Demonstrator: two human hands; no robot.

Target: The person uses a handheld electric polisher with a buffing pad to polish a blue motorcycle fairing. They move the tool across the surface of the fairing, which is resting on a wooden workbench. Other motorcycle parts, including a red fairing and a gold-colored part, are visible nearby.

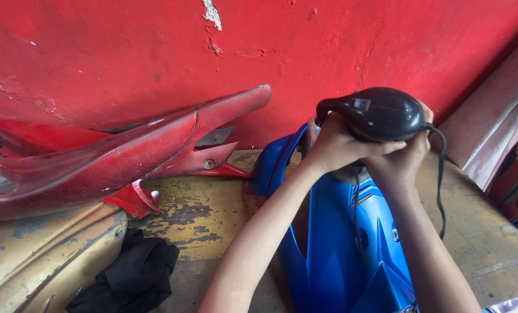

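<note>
Your left hand and right hand are both wrapped around a black, rounded power tool, fingers closed tight on its body, the two hands pressed against each other below it. The tool sits at about one o'clock from the middle of your view, held over the upper end of a blue scooter body panel. A black cord leaves the tool's right end and hangs down past your right forearm toward four o'clock. The tool's working face is hidden behind your fingers, so whether it touches the blue panel is hard to tell; it seems to rest right on it.

The blue panel lies on a worn yellow surface with flaking paint and runs from the centre down to six o'clock. At nine o'clock a red body panel leans against the red wall, well apart from your hands. At seven o'clock a crumpled black cloth lies beside a dull yellowish panel.
</note>
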